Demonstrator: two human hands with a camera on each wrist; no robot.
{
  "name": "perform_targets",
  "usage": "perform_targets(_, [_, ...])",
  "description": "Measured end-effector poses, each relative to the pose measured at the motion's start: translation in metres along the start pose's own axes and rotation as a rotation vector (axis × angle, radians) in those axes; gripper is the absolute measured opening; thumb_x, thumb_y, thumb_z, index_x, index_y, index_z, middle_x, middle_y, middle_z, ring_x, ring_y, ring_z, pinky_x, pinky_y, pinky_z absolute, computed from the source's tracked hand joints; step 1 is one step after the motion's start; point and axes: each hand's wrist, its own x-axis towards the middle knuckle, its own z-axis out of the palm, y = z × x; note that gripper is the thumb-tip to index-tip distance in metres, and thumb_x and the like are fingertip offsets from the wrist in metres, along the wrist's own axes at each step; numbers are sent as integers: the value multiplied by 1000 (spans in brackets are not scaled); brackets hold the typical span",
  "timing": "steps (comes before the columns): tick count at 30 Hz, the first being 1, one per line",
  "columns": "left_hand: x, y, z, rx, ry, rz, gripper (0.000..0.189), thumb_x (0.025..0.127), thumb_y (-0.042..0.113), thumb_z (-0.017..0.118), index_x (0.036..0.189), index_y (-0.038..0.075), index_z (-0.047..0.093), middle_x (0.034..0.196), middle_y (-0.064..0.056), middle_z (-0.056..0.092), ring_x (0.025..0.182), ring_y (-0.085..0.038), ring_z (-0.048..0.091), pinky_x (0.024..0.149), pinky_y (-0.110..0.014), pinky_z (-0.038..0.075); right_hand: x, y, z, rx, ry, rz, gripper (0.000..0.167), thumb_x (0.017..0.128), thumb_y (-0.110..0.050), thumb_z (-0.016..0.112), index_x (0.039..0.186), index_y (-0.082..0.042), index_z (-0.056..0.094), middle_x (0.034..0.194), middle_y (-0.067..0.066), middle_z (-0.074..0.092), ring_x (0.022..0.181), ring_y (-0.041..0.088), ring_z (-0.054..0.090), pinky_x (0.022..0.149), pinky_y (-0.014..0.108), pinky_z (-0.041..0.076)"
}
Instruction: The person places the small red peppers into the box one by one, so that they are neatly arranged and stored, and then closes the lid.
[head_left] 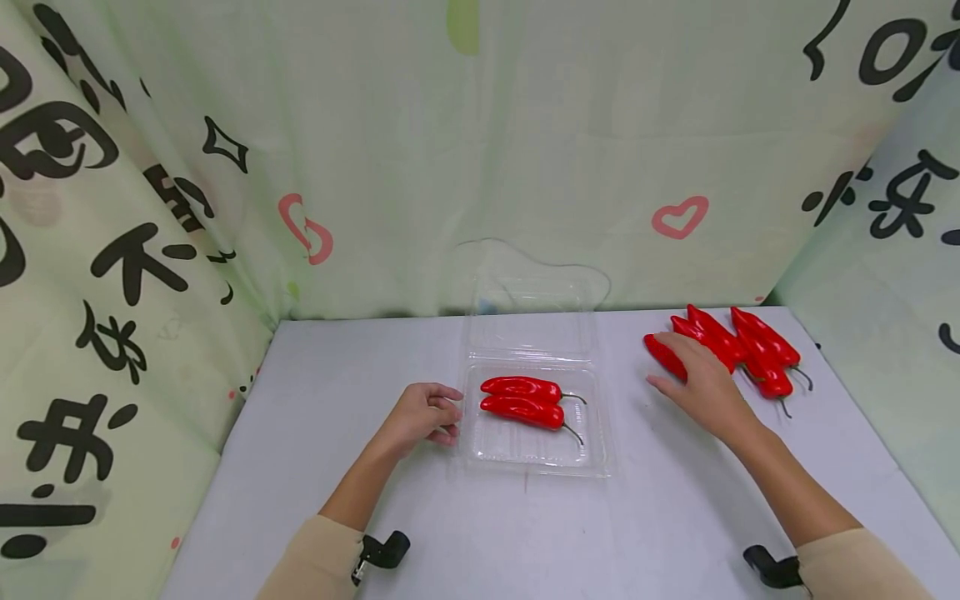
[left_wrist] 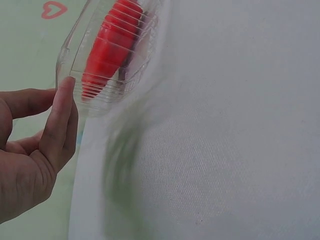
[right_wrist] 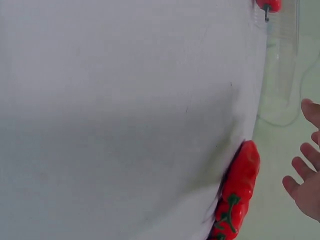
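Note:
A clear plastic clamshell box (head_left: 536, 457) lies on the table with its lid (head_left: 531, 333) folded back. Inside its base are two red peppers (head_left: 521, 410), side by side, stems to the right. At the box's left edge is my left hand (head_left: 422, 417); in the left wrist view its fairly straight fingertips (left_wrist: 65, 85) come right at the rim. My right hand (head_left: 701, 379) reaches over a pile of red peppers (head_left: 757, 350) at the back right, partly covering the leftmost ones. The right wrist view shows its fingers (right_wrist: 302, 169) spread apart, with nothing between them.
The white table (head_left: 315, 400) ends at a pale green curtain (head_left: 405, 167) with printed characters at the back and sides. A thin clear strand (head_left: 558, 263) runs behind the lid. Black straps with mounts (head_left: 386, 550) sit at both wrists.

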Motion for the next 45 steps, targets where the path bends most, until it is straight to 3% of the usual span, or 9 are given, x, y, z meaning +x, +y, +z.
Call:
perform_targets(7, [0, 2, -1, -19, -12, -1, 31, 94, 1, 70, 125, -5, 64, 93, -21, 69, 67, -22, 71, 60, -29, 63, 1, 17, -4, -12, -31, 32, 98, 76, -14, 91, 157, -3, 37, 154, 29, 42, 137, 55, 39, 88, 72, 54])
perform_targets(19, [-1, 4, -1, 4, -10, -13, 32, 95, 3, 71, 125, -4, 64, 94, -21, 69, 69, -23, 72, 60, -29, 63, 15, 36, -3, -79, -134, 92, 99, 74, -20, 93, 154, 2, 39, 152, 33, 41, 136, 57, 36, 90, 72, 53])
perform_targets(33, [-1, 6, -2, 11, -17, -21, 32, 94, 5, 72, 124, -3, 64, 95, -21, 69, 69, -24, 72, 61, -29, 63, 22, 41, 1, -125, -203, 137, 95, 75, -21, 92, 151, 5, 41, 149, 35, 42, 134, 59, 36, 90, 71, 54])
perform_targets(45, [-2, 5, -1, 10, -12, -15, 30, 94, 4, 72, 122, -3, 64, 94, -21, 69, 68, -23, 71, 59, -28, 63, 18, 44, 7, -103, -227, 153, 93, 77, -19, 90, 151, 5, 40, 150, 35, 40, 134, 59, 35, 92, 71, 52])
